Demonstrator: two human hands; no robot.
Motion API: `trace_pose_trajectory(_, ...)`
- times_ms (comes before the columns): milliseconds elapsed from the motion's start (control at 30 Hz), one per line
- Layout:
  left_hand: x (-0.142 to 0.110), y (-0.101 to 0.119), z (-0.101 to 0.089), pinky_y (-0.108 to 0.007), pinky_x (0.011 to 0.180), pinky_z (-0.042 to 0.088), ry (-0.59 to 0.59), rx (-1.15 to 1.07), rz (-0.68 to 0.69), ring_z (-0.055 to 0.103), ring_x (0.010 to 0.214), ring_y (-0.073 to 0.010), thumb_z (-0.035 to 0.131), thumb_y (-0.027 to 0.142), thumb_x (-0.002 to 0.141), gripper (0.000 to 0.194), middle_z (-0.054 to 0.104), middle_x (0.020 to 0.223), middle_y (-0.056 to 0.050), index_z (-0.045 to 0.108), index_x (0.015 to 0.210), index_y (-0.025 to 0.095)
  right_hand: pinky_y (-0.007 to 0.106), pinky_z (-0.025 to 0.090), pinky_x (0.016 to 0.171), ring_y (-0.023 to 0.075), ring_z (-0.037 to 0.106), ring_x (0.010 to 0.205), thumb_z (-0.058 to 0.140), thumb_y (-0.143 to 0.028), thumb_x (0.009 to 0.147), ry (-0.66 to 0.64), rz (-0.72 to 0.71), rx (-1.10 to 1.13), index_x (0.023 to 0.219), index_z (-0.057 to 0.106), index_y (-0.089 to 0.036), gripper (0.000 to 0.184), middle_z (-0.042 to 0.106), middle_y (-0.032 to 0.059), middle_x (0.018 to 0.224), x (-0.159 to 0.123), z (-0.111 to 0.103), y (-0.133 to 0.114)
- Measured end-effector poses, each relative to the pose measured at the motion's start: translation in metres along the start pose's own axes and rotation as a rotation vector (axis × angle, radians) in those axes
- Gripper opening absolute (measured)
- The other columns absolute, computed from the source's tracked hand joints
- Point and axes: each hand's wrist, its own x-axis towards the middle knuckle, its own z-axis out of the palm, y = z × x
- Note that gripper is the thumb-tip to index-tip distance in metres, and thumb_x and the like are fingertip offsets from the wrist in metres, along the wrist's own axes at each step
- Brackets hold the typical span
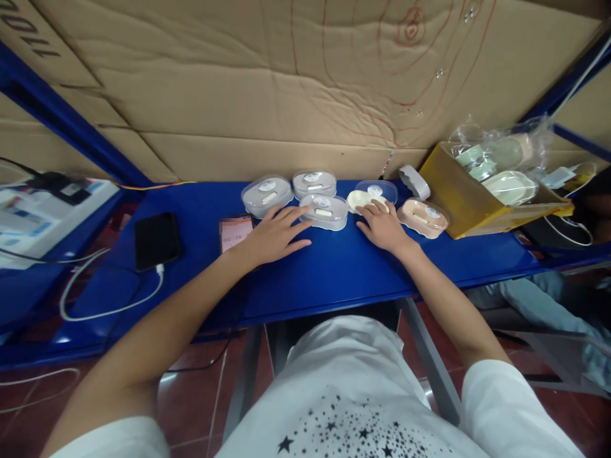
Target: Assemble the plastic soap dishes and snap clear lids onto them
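Note:
My left hand (281, 235) is open, fingers spread, with its fingertips at the near left side of a grey oval case (329, 216) under a clear lid. My right hand (384, 228) lies over a cream oval case (356, 201). Its fingers rest on the case's top and the thumb is apart from them, in front. Just behind sits a clear oval lid (389, 189) with a round sticker. A peach oval case (421, 219) is right of this hand. Two more lidded grey cases, one at the left (260, 196) and another at the back (310, 183), stand nearby.
An open yellow-edged box (461, 213) at the right holds wrapped pieces. A grey-white piece (414, 181) leans beside it. Left are a phone with a pink screen (233, 234), a black cabled device (156, 242) and a white power strip (71, 219). A cardboard wall (238, 95) rises behind.

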Motion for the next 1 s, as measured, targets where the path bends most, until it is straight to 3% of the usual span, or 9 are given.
trace_pose_trajectory(200,0.001,-0.001,0.001,-0.067,0.126,0.036,0.096,0.062,-0.151,0.061,0.144,-0.0423,0.058,0.048,0.112,0.040,0.062,0.159,-0.021,0.076,0.134,0.020,0.059,0.041,0.125,0.0347,0.060,0.148,0.044,-0.040,0.117,0.124,-0.200,0.192,0.151,0.068,-0.027,0.044,0.070,0.0133,0.155,-0.070,-0.020,-0.012)
trace_pose_trajectory(333,0.002,0.009,-0.002,-0.068,0.120,0.042,0.148,0.099,-0.229,0.062,0.140,-0.0438,0.058,0.040,0.111,0.035,0.065,0.153,-0.023,0.077,0.129,0.017,0.067,0.036,0.130,0.0419,0.040,0.165,0.055,-0.055,0.112,0.175,-0.120,0.261,0.165,0.055,-0.029,0.059,0.045,0.0143,0.178,-0.081,-0.020,0.007)
trace_pose_trajectory(400,0.003,0.020,-0.005,-0.063,0.117,0.047,0.145,0.059,-0.142,0.064,0.139,-0.0414,0.055,0.036,0.112,0.034,0.067,0.150,-0.021,0.076,0.132,0.018,0.069,0.036,0.131,0.0425,0.040,0.166,0.057,-0.061,0.110,0.126,-0.095,0.322,0.169,0.051,-0.030,0.066,0.044,0.0153,0.179,-0.082,-0.014,0.014)
trace_pose_trajectory(467,0.002,0.032,-0.006,-0.057,0.116,0.051,0.097,-0.018,0.024,0.065,0.138,-0.0377,0.056,0.036,0.113,0.035,0.067,0.150,-0.018,0.073,0.140,0.020,0.066,0.041,0.131,0.0391,0.048,0.162,0.057,-0.062,0.111,0.094,-0.120,0.408,0.169,0.050,-0.031,0.066,0.050,0.0149,0.175,-0.085,-0.009,0.013)
trace_pose_trajectory(600,-0.001,0.053,0.000,-0.054,0.121,0.050,-0.001,-0.136,0.238,0.060,0.147,-0.0368,0.073,0.043,0.107,0.054,0.059,0.163,-0.018,0.061,0.156,0.024,0.063,0.046,0.130,0.0363,0.052,0.158,0.062,-0.058,0.110,0.131,-0.223,0.492,0.170,0.049,-0.037,0.065,0.055,0.0110,0.171,-0.099,-0.001,-0.010)
trace_pose_trajectory(733,-0.004,0.055,0.007,-0.050,0.121,0.052,-0.068,-0.244,0.229,0.060,0.147,-0.0345,0.077,0.041,0.104,0.058,0.058,0.163,-0.017,0.060,0.157,0.025,0.064,0.048,0.129,0.0361,0.051,0.159,0.066,-0.048,0.110,0.175,-0.324,0.454,0.171,0.048,-0.038,0.064,0.056,0.0104,0.169,-0.114,0.001,-0.030)
trace_pose_trajectory(867,-0.004,0.050,0.005,-0.045,0.120,0.053,-0.133,-0.365,0.159,0.058,0.148,-0.0306,0.076,0.038,0.104,0.055,0.057,0.163,-0.013,0.061,0.156,0.029,0.062,0.050,0.129,0.0333,0.051,0.160,0.061,-0.042,0.113,0.159,-0.339,0.402,0.169,0.051,-0.036,0.057,0.059,0.0110,0.167,-0.117,-0.002,-0.035)
trace_pose_trajectory(1000,-0.002,0.046,0.002,-0.043,0.120,0.052,-0.169,-0.471,0.120,0.063,0.142,-0.0297,0.083,0.042,0.097,0.048,0.061,0.157,-0.011,0.069,0.140,0.027,0.064,0.046,0.133,0.0334,0.043,0.166,0.059,-0.037,0.114,0.104,-0.343,0.364,0.167,0.054,-0.036,0.053,0.056,0.0080,0.172,-0.116,-0.007,-0.038)
